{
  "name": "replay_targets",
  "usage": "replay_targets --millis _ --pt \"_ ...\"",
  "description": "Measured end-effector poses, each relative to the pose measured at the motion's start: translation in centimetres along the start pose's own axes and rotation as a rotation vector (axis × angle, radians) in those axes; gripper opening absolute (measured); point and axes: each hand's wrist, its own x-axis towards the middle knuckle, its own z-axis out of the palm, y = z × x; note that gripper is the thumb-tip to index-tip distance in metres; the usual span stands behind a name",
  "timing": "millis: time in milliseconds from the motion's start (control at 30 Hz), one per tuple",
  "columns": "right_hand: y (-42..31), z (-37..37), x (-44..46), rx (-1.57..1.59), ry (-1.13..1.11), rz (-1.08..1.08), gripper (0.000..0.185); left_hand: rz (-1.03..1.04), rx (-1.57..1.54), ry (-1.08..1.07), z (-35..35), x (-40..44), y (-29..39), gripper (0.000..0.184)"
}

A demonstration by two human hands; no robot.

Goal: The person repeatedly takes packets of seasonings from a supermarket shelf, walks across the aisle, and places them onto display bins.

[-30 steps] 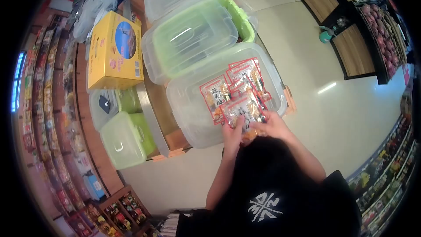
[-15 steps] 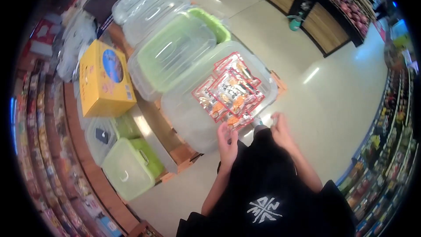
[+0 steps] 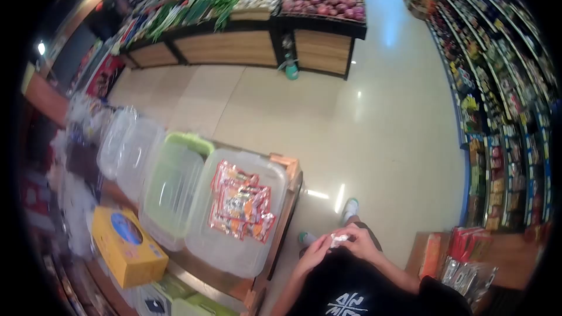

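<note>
In front of my body, both hands meet around a small white crumpled piece (image 3: 338, 240), too small to name surely. My left hand (image 3: 315, 254) pinches its left side. My right hand (image 3: 360, 242) has its fingers closed on the right side. To the left of my hands, a loose pile of shiny red-edged packets (image 3: 243, 202) lies on a clear plastic lid (image 3: 234, 256). Neither hand touches the packets.
Beside the lid stand a green plastic bin (image 3: 172, 169) and a yellow box (image 3: 126, 251). A low counter (image 3: 515, 260) with red and silver packets is at lower right. Stocked shelves (image 3: 497, 82) line the right; a produce stand (image 3: 322, 52) stands ahead.
My view has swung up and to the right, bringing in the produce stand and right counter. My hands, apart before, have come together on the small white piece, farther from the packets.
</note>
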Motion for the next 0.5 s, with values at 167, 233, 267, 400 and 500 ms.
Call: replay_targets --millis 167,233,267,400,500 --pt "0.5 -4.4 0.7 -0.143 0.133 -0.216 0.026 -0.013 0.013 -0.070 2.9 3.7 1.5 0.024" --pt "0.6 -7.0 1.1 -0.252 0.097 -0.225 0.026 0.001 0.044 -0.087 4.1 5.8 2.1 0.022" --pt "0.4 -7.7 1.2 -0.168 0.169 -0.164 0.027 0.028 0.002 -0.094 5.0 6.8 2.1 0.019" --pt "2.1 -12.1 1.7 -0.076 0.286 -0.106 0.030 0.112 -0.003 -0.136 8.5 11.3 2.8 0.014" --pt "3.1 -16.2 2.4 -0.223 0.342 -0.259 0.026 0.153 0.021 -0.195 11.4 14.7 3.9 0.015"
